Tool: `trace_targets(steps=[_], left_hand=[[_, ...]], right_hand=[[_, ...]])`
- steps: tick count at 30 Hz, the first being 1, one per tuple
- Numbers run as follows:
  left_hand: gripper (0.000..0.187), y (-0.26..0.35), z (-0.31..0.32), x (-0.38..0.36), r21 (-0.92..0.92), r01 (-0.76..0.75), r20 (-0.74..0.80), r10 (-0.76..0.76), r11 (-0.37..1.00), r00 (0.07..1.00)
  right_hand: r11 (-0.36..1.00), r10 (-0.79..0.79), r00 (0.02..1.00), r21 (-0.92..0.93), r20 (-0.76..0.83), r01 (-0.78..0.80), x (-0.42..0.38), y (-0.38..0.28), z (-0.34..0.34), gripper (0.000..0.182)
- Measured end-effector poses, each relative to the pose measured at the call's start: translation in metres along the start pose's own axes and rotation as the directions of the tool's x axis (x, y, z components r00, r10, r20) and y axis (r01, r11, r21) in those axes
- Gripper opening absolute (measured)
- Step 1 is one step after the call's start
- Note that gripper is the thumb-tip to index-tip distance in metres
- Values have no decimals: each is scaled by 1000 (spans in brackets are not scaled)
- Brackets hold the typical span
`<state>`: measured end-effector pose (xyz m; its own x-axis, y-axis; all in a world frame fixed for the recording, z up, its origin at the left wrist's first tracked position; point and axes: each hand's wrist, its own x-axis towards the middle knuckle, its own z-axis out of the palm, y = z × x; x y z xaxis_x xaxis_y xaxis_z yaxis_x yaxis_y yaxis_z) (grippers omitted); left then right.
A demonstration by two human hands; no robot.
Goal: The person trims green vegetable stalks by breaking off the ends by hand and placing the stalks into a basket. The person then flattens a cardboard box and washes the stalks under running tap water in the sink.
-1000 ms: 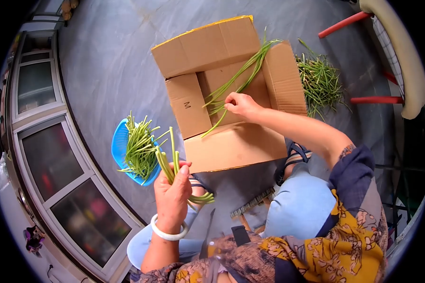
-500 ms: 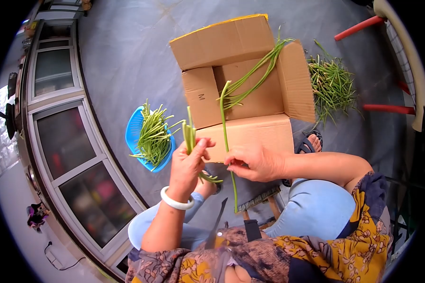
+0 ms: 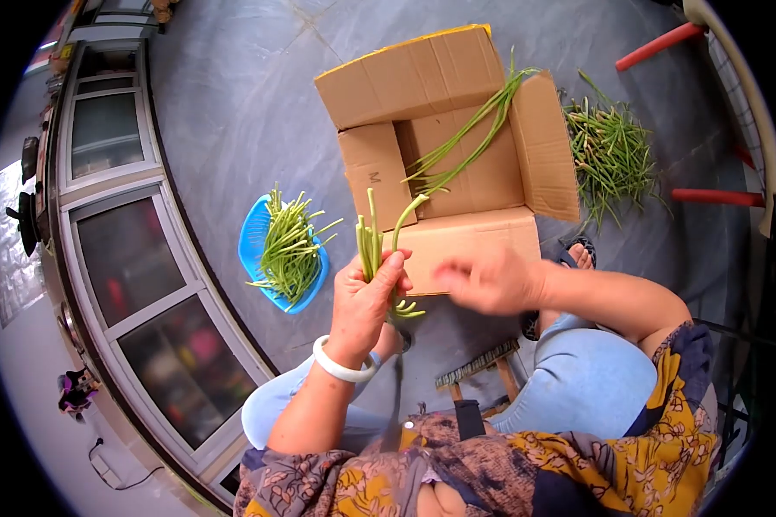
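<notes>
My left hand (image 3: 372, 289) is closed round a bunch of green stems (image 3: 370, 246), whose ends stick up above the thumb and out below the fist. My right hand (image 3: 490, 277) is beside it, over the box's near flap, smeared by motion, and its fingers cannot be made out. In front of both hands stands an open cardboard box (image 3: 372, 172) with a few long green stems (image 3: 483, 138) lying across it. A blue basket (image 3: 253, 226) to the left holds a heap of cut stems (image 3: 289, 250).
A pile of green stems (image 3: 610, 159) lies on the grey floor right of the box. Farther right is a chair with red legs (image 3: 717, 197). Glass-panelled doors (image 3: 129, 250) run along the left. A small wooden stool (image 3: 478, 363) is near my knees.
The long stem that was between my hands is now with the bunch in my left hand. My right hand has moved slightly right and up, away from it.
</notes>
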<state>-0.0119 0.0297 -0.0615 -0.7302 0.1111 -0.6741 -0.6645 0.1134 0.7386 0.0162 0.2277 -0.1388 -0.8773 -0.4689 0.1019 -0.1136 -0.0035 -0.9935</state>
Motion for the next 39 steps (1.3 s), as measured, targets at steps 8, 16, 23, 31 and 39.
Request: trace_targets(steps=[8,16,23,31,39], left_hand=[[21,-5,-5,-2,54,-29,28,28,998,999],[17,-9,-5,-3,99,-38,50,33,994,998],[17,-17,-9,-4,248,-35,51,23,968,998],[14,-21,-8,-4,359,-112,96,83,927,992],[16,-20,-8,-5,392,-89,125,43,916,991]], right_hand=[[950,178,974,282,-143,-132,34,-15,-55,21],[945,274,955,217,-118,-244,33,-9,-50,12],[909,395,909,198,-133,-366,26,-5,-42,12],[782,512,854,362,92,-507,20,-1,-49,13],[756,513,854,425,88,-498,17,5,-48,12]])
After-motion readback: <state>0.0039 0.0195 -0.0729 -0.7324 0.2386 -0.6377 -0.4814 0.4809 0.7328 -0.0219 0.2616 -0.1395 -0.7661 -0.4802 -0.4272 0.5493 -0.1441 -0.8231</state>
